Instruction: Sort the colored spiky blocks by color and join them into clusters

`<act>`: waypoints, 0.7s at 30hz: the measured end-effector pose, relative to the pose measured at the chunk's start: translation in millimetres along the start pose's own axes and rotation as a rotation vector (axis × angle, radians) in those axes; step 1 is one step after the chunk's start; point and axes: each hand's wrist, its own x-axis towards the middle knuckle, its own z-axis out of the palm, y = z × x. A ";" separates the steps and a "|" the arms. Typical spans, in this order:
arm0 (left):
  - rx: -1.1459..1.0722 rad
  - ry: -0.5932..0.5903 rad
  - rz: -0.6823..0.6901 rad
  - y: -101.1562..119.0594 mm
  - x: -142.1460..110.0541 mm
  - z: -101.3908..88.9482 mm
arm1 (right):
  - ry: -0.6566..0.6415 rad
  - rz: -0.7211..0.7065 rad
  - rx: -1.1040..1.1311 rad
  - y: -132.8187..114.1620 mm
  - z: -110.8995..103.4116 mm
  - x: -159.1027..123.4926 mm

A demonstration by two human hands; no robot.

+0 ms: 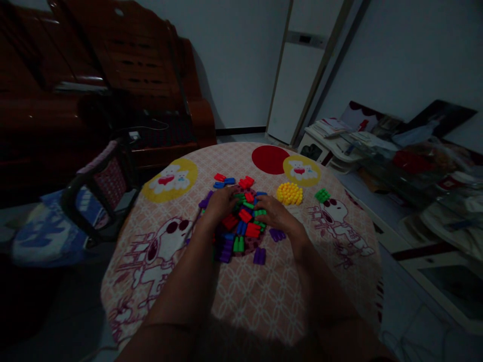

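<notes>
Toy blocks (252, 231), probably light, stiff and best pinched by their sides, lie heaped on the table (256, 289) between the curved left hand (222, 202) and right hand (274, 210), whose grip I cannot tell, neighbouring pieces crowding access, a yellow cluster (290, 193) sitting apart rightward.

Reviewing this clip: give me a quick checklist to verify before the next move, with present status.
1. Both hands in view: ok; left hand and right hand are at the block pile.
2. Grip on a block: cannot tell; the fingertips are too dark and partly hidden.
3. Yellow cluster apart from the right hand: ok.
4. Green cluster on the table: ok, right of the yellow one.
5. All blocks gathered in the pile: not ok; a purple block lies apart, nearer the person.
</notes>
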 end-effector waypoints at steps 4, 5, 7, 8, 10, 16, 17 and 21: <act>0.076 -0.048 0.028 -0.9 3.6 15.8 | -0.056 0.054 -0.109 -11.3 -9.1 -5.1; 0.088 -0.046 0.032 -1.8 3.9 17.7 | -0.057 0.078 -0.137 -14.6 -10.4 -5.6; 0.089 -0.036 0.032 -3.7 4.0 18.7 | -0.054 0.126 -0.168 -20.8 -14.4 -5.2; 0.085 -0.031 0.025 -4.4 3.7 18.0 | -0.059 0.151 -0.166 -23.3 -17.7 -4.5; 0.067 -0.019 0.007 -4.9 3.0 15.3 | -0.054 0.216 -0.120 -25.4 -27.5 -3.1; 0.008 0.067 -0.051 -0.6 2.1 6.7 | 0.291 0.407 0.030 8.6 -67.1 -16.2; -0.003 0.083 -0.059 0.4 2.3 5.8 | 0.361 0.477 0.040 19.5 -72.3 -21.0; -0.068 0.137 -0.103 4.4 2.9 4.2 | 0.632 0.801 0.004 61.1 -85.5 -42.2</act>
